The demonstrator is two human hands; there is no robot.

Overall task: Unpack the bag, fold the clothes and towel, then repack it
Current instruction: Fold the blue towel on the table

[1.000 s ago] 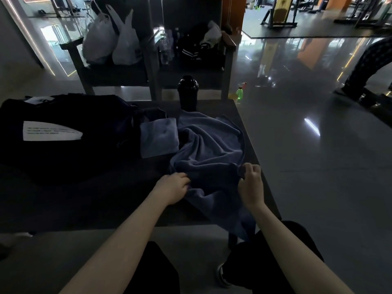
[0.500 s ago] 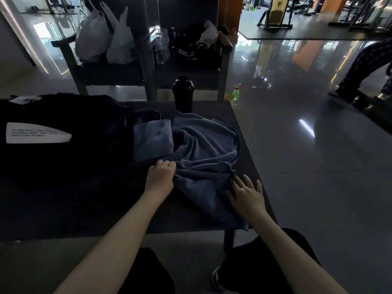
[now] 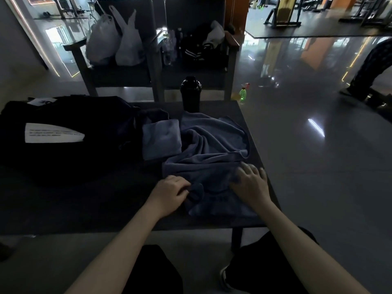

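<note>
Table (image 3: pixel 84 204): bag (image 3: pixel 70 162) is parked left, leaving you room. Towel (image 3: pixel 212 145) lies rumpled at the right end. Your right hand (image 3: pixel 251 183) presses it, fingers spread flat, likely anchoring; left hand (image 3: pixel 169 193) fingers curl, pinching a bunched near edge to straighten.

The only camera rides on my head, facing forward and tipped down over the worktop (image 3: pixel 84 209) in front of me. It sits close: my forearms enter from the bottom edge, and my left hand (image 3: pixel 169 193) and right hand (image 3: pixel 251 185), on the towel (image 3: pixel 212 145), land mid-frame. The wide lens also takes in chairs (image 3: pixel 127 75) and floor (image 3: pixel 307 166) beyond.
</note>
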